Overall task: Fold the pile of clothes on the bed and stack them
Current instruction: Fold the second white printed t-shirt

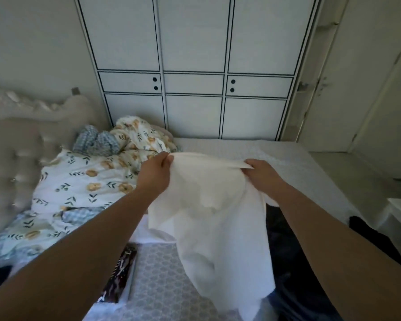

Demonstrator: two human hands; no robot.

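Note:
A white garment (218, 216) hangs in the air over the bed (287, 163), held up by its top edge. My left hand (155, 174) pinches the left end of that edge. My right hand (262, 174) grips the right end. The cloth drapes down toward me and hides part of the bed beneath it. Dark clothes (289, 262) lie in a heap under and to the right of the white garment. A dark patterned folded item (120, 276) lies on the bed at the lower left.
A floral duvet (83, 181) and a blue checked pillow (95, 142) are bunched at the left by the padded headboard (14, 144). A white wardrobe (195, 66) stands behind the bed. A door (357, 89) is at the right.

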